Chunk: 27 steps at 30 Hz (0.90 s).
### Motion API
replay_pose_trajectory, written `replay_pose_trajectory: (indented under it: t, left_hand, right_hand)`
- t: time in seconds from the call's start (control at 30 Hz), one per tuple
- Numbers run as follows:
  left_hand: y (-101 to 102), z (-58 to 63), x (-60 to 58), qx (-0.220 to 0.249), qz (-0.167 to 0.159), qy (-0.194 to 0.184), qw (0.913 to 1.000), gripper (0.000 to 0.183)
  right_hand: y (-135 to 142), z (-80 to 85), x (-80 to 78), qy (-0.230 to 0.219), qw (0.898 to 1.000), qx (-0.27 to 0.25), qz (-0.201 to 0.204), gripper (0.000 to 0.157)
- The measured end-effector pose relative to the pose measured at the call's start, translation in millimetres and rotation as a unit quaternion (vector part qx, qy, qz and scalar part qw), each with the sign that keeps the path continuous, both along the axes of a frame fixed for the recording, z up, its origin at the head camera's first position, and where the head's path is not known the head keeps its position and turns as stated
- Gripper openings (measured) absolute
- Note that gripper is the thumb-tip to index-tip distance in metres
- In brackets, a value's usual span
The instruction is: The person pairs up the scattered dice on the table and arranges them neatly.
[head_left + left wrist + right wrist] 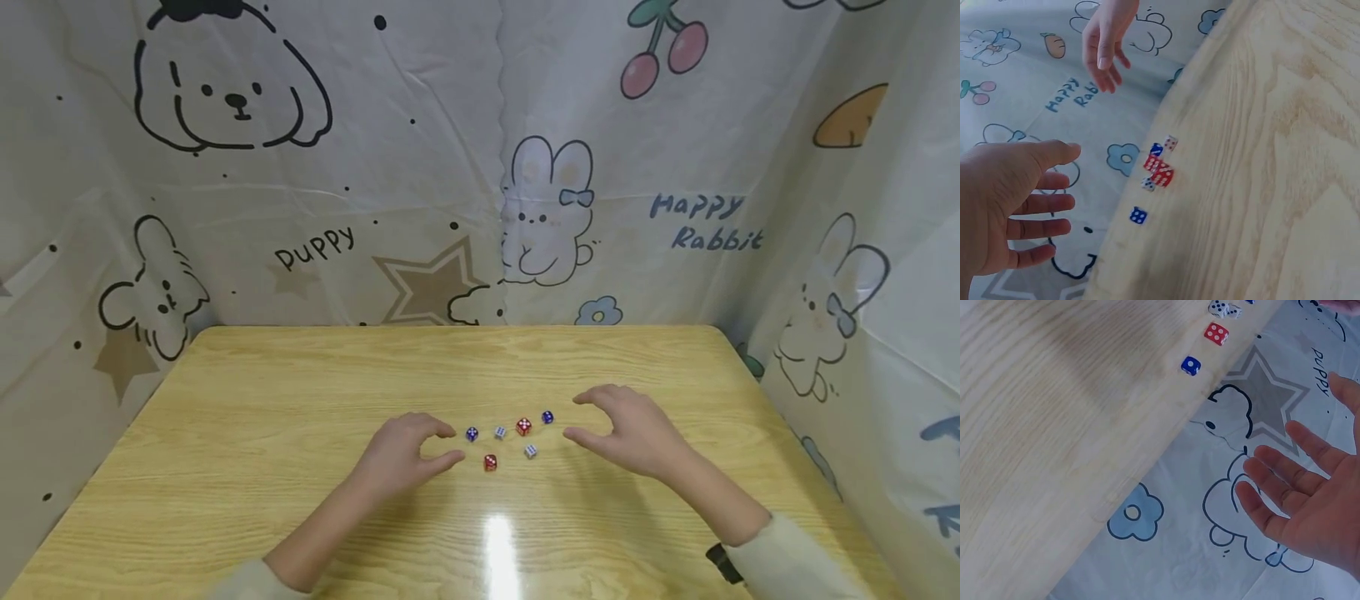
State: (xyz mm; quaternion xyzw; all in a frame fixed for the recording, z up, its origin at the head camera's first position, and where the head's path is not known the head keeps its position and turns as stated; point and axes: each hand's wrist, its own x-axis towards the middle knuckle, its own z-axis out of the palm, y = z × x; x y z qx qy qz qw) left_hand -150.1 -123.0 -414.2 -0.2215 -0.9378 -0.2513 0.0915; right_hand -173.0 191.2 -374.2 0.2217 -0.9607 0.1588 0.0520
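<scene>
Several small dice lie loosely grouped on the wooden table in the head view. A blue die is at the left, nearest my left hand. A white die and a red die follow to its right, then another blue die. Closer to me lie a second red die and a second white die. My right hand hovers right of the group. Both hands have fingers apart, hold nothing and touch no die; the wrist views show their fingers extended.
The wooden table has its far edge against a printed curtain. More curtain hangs along the right side. Light-coloured sleeves cover both forearms, and a dark strap shows by the right cuff.
</scene>
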Motion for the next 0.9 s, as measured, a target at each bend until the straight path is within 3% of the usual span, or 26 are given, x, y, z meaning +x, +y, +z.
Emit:
replay_pose_trajectory:
  t: [0.47, 0.73, 0.9]
  left_hand:
    - [17.7, -17.4, -4.8, 0.019, -0.043, -0.059, 0.9972, 0.028]
    - [26.8, -24.0, -8.4, -0.05, -0.048, -0.057, 0.996, 0.028]
    - [30.5, -26.1, -9.7, -0.067, -0.037, -0.062, 0.9951, 0.029]
  right_hand:
    - [-11.2, -16.5, 0.2, -0.008, 0.999, -0.028, 0.033, 0.04]
    - [-16.2, -27.2, 1.3, -0.023, 0.998, -0.04, 0.043, 0.036]
    - [-18.4, -31.4, 0.9, -0.016, 0.998, -0.041, 0.05, 0.032]
